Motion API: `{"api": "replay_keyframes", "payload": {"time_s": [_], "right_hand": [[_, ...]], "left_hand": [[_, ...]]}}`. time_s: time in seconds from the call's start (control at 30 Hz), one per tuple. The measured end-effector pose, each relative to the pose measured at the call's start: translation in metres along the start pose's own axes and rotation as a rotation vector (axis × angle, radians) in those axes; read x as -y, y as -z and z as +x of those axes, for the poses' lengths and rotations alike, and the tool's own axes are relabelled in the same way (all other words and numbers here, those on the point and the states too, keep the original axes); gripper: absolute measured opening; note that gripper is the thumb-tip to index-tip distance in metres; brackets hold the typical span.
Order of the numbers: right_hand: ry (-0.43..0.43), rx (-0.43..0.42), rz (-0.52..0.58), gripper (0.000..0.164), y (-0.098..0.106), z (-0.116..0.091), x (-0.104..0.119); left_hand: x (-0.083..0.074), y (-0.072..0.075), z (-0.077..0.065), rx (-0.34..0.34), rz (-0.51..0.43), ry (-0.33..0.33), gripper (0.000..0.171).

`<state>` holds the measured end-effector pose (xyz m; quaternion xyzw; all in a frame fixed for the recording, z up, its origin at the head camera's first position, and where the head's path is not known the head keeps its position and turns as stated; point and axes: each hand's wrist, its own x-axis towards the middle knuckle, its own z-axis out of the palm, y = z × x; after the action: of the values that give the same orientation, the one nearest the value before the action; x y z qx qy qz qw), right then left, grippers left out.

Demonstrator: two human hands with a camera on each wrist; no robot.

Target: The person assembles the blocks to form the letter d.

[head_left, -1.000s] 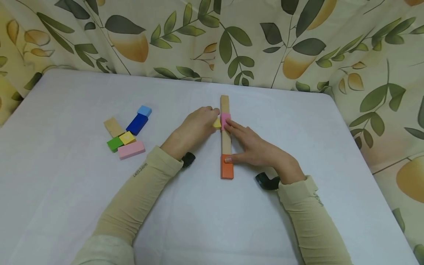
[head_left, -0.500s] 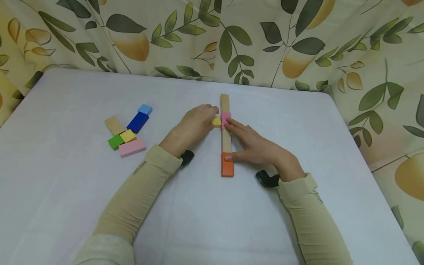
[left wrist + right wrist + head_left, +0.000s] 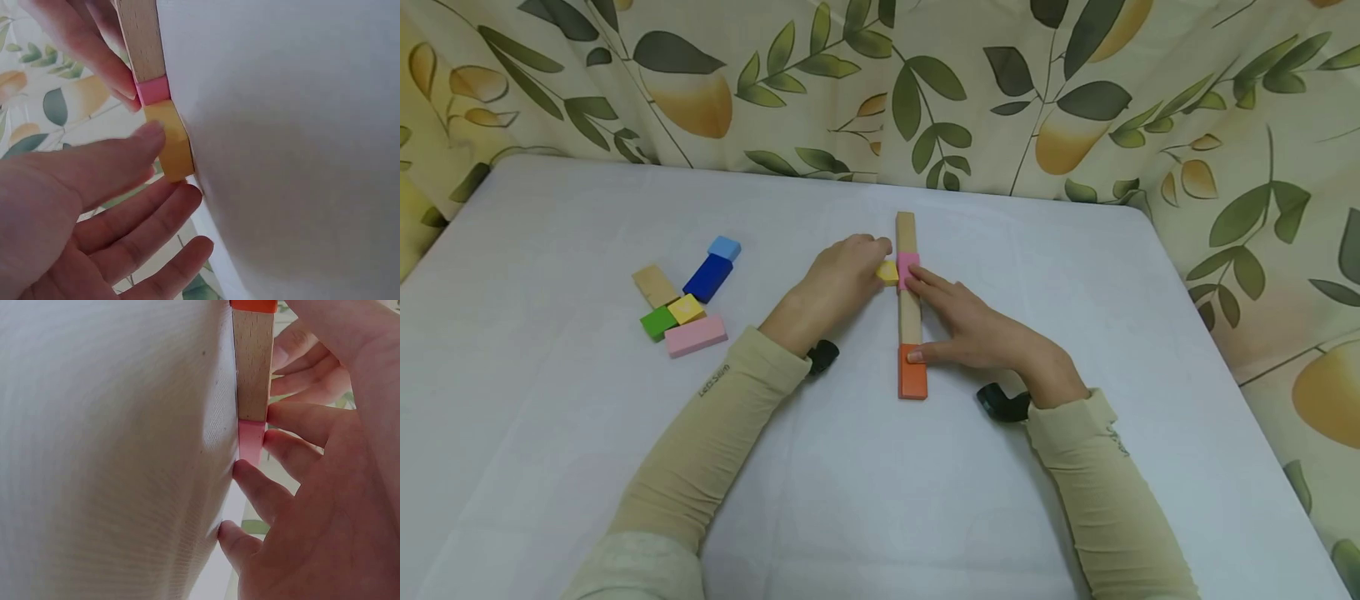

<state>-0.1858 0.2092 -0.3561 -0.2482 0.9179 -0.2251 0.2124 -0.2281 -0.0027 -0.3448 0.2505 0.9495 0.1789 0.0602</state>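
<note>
A straight row of wooden blocks lies on the white table: a plain far block (image 3: 906,230), a pink block (image 3: 906,264), a second plain block (image 3: 910,317) and an orange block (image 3: 913,382) at the near end. My left hand (image 3: 838,279) pinches a small yellow block (image 3: 170,140) between thumb and fingertips, its end against the pink block's left side. My right hand (image 3: 981,333) lies along the row's right side with fingers extended. Its thumb rests on the orange block and its fingertips touch the pink one.
On the left of the table sits a loose cluster: light blue block (image 3: 725,247), dark blue block (image 3: 708,278), plain block (image 3: 656,286), green block (image 3: 658,323), yellow block (image 3: 687,309) and pale pink block (image 3: 696,337). A leaf-patterned curtain (image 3: 955,50) hangs behind the table.
The yellow block in my left hand shows a little more beside the pink block. My right hand stays on the row, and the view has shifted slightly.
</note>
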Motion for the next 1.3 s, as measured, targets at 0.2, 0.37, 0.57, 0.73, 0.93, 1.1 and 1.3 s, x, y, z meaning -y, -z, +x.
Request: {"api": "replay_keyframes", "payload": {"time_s": [0.2,0.37,0.57,0.73,0.93,1.1,1.3], "right_hand": [[-0.016,-0.003,0.013,0.103,0.000,0.001,0.000],[-0.006,0.002,0.017,0.101,-0.001,0.000,-0.001],[-0.018,0.000,0.020,0.101,-0.002,-0.001,0.000],[-0.013,0.008,0.012,0.101,-0.002,0.000,0.000],[0.011,-0.002,0.015,0.101,-0.002,0.000,0.000],[0.022,-0.005,0.013,0.101,-0.001,-0.001,0.000],[0.013,-0.001,0.011,0.101,-0.001,-0.002,0.000]], "left_hand": [[-0.001,0.013,-0.010,0.018,0.020,0.042,0.039],[0.000,0.022,-0.021,0.043,0.038,0.038,0.041],[0.013,0.031,-0.038,0.056,0.052,0.084,0.046],[0.031,0.038,-0.049,0.044,0.011,0.127,0.047],[0.050,0.051,-0.055,0.020,-0.024,0.153,0.043],[0.066,0.062,-0.061,0.008,-0.047,0.206,0.040],[0.080,0.067,-0.068,-0.011,-0.055,0.281,0.040]]}}
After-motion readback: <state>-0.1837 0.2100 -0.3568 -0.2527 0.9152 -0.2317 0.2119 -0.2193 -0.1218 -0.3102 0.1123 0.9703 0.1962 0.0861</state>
